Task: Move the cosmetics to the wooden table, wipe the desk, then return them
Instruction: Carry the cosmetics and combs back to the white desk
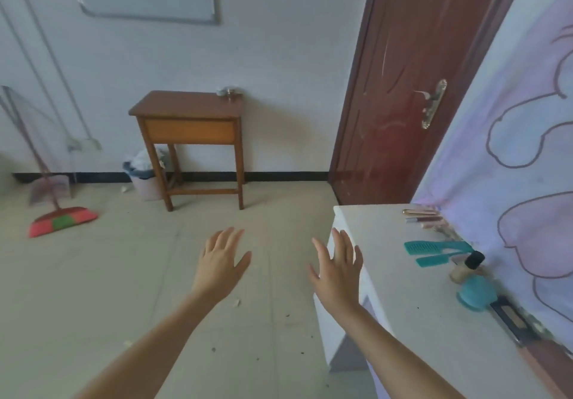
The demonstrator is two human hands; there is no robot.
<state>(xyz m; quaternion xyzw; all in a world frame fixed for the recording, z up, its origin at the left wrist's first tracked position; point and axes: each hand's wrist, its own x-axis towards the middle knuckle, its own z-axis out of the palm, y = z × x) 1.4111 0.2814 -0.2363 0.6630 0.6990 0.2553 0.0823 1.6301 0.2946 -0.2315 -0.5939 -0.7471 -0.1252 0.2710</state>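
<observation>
You are holding both hands spread and empty, the left hand [221,262] over the floor [124,290] and the right hand [338,271] at the left edge of the bench [403,274], nearer the cosmetics [476,295], which are lying in a row along its right edge.

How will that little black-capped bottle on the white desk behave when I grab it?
The black-capped bottle looks small and rigid, probably light. Its rounded body may roll if knocked over. Teal combs lie close beside it, so pinch from above.
</observation>
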